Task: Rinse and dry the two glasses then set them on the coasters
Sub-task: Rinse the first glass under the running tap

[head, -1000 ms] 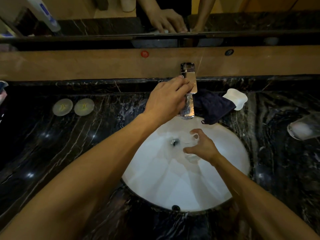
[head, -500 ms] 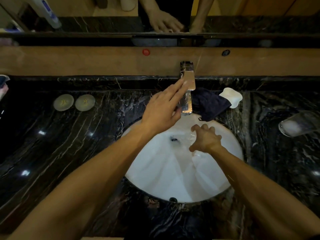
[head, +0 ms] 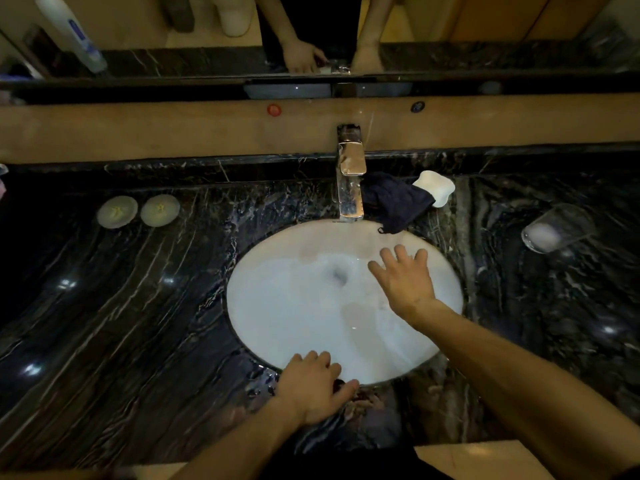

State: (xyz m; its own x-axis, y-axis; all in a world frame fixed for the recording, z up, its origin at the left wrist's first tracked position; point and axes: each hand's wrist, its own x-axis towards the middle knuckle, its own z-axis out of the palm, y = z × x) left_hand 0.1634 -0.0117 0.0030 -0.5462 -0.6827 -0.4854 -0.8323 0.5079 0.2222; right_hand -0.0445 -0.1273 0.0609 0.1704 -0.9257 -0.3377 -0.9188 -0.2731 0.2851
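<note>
My right hand (head: 403,280) hovers over the white sink (head: 277,306), palm down, fingers spread, holding nothing that I can make out. A faint clear outline, possibly a glass (head: 360,315), lies in the basin just left of my wrist. My left hand (head: 311,386) rests flat on the sink's front rim, empty. A second clear glass (head: 554,230) lies on its side on the counter at the right. Two pale round coasters (head: 117,211) (head: 160,209) sit side by side at the far left of the counter.
A chrome faucet (head: 351,174) stands behind the basin. A dark cloth (head: 394,202) is bunched to its right, partly over a white soap dish (head: 434,187). The black marble counter (head: 138,306) spreads to both sides, and a mirror runs along the back.
My left hand left the faucet handle and came down to the sink's front rim. My right hand opened its fingers and shifted right; the glass it held is no longer in its grip.
</note>
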